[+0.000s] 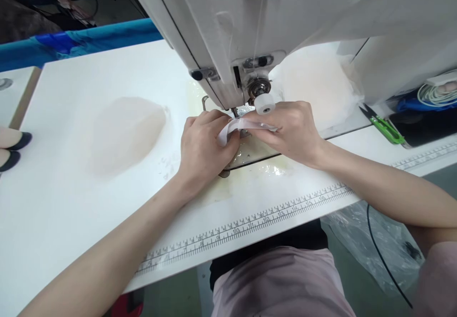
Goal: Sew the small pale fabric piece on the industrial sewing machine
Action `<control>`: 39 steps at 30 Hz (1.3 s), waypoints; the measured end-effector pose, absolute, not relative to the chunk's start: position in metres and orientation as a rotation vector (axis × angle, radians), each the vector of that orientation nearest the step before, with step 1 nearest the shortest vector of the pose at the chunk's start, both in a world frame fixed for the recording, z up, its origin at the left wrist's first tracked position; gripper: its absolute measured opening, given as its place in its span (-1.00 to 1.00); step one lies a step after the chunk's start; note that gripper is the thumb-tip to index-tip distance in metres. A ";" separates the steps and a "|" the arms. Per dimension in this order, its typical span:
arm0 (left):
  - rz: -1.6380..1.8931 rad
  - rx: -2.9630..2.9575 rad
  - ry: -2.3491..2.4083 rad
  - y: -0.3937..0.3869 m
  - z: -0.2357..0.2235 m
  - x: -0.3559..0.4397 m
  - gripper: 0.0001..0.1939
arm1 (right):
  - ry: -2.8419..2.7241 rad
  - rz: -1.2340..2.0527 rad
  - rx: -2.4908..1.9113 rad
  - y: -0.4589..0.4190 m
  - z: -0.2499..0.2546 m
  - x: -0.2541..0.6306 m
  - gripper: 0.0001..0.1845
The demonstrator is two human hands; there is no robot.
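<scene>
A narrow strip of whitish, partly see-through fabric point(246, 124) bends in a curve between my two hands, right at the needle area of a white sewing machine point(214, 36). My left hand point(209, 143) pinches its left end, the thumb pressed near the fingers. On the other side my right hand point(293, 129) grips the strip's right end, just under the machine's white round knob point(264, 104). The presser foot point(234, 112) stands just beyond the strip; whether it touches the fabric is hidden by my fingers.
Pale sheer fabric pieces point(124, 133) lie left of the machine, with a paler stack point(317, 88) under its arm. Green thread snips point(387, 129) rest at the right beside a dark flat object point(424, 122). A printed ruler point(235, 231) runs along the table's front edge.
</scene>
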State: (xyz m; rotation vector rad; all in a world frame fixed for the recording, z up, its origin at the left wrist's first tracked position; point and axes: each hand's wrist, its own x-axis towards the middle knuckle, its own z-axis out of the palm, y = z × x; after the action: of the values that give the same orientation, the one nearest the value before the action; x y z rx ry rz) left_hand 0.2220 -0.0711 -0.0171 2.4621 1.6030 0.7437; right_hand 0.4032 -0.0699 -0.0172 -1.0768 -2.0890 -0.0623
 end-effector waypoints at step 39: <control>0.600 3.093 1.099 -0.060 -0.014 0.197 -0.81 | -2.266 0.034 -0.944 -0.081 -0.019 0.408 -0.68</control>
State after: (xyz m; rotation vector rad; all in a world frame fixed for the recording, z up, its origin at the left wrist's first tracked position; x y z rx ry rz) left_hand 0.1968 -0.0598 -0.0141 3.0927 1.0995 0.5996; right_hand 0.4081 -0.0806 -0.0189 -0.9435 -2.2662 0.0340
